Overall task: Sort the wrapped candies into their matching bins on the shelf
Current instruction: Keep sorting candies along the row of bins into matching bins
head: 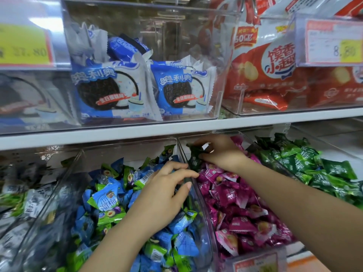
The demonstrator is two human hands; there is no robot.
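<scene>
Three clear bins stand side by side on the lower shelf. The middle-left bin [64, 173] holds blue and light-green wrapped candies [106, 201]. The bin [206, 216] to its right holds magenta candies [235, 209], and the far-right bin holds dark-green candies [314, 165]. My left hand [165, 195] hovers over the blue candies near the divider wall, fingers spread, nothing in it. My right hand [220, 152] reaches into the back of the magenta bin and pinches a dark-green candy [194, 156] between thumb and fingers.
A white shelf board [176, 130] runs just above the bins. Above it, clear boxes hold blue cookie packs [110, 91] and red snack bags [271, 71]. A bin of grey-wrapped candies [25, 201] sits far left. A price label [255, 264] fronts the magenta bin.
</scene>
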